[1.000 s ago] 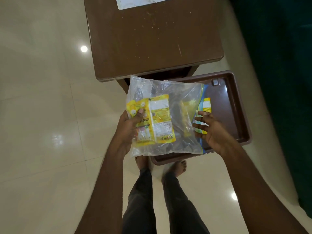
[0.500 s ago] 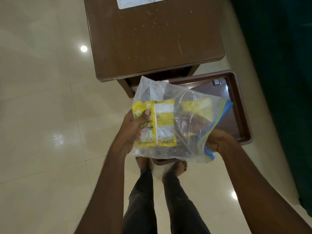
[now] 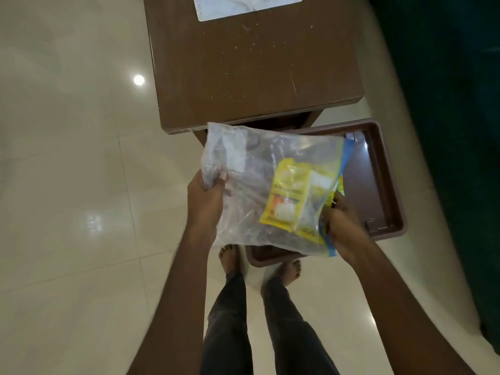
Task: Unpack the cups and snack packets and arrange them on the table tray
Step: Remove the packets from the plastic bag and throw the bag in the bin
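I hold a clear plastic zip bag point(image 3: 251, 190) with a blue seal strip in front of me, over a brown tray point(image 3: 378, 169). Yellow snack packets point(image 3: 288, 196) lie inside the bag near its right, open end. My left hand point(image 3: 207, 201) pinches the bag's closed left side. My right hand point(image 3: 342, 228) grips the blue-edged mouth of the bag, where a yellow packet edge pokes out. I see no cups in the bag's crumpled folds.
A brown wooden table point(image 3: 254, 66) stands ahead, with a white sheet point(image 3: 243, 5) at its far edge. The tray sits low beside it, over glossy cream floor tiles. My bare feet point(image 3: 230, 258) are below the bag. A dark green curtain point(image 3: 446, 104) fills the right.
The packets have slid from the bag's left side toward its right, open end. My left hand now pinches the bag's plastic alone, and my right hand has moved to the blue-edged mouth.
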